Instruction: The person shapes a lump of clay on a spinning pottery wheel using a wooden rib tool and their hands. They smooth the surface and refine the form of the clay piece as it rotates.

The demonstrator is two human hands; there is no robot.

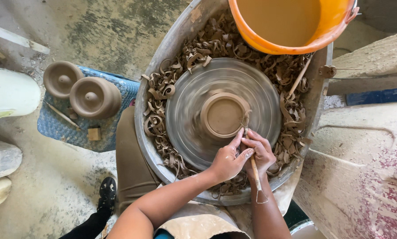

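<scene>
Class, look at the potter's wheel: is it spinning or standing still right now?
Spinning. The wheel shows streaky circular blur, while the clay curls around it and both hands look sharp.

We see it all from one camera on the person's head. It looks straight down, close over the wheel (pixel 223 113) and tub (pixel 156 66). We see the floor (pixel 96 26) at the left too.

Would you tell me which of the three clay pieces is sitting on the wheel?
The clay piece beside both hands, centred on the blurred wheel. The two other pieces rest on the blue mat, far left.
</scene>
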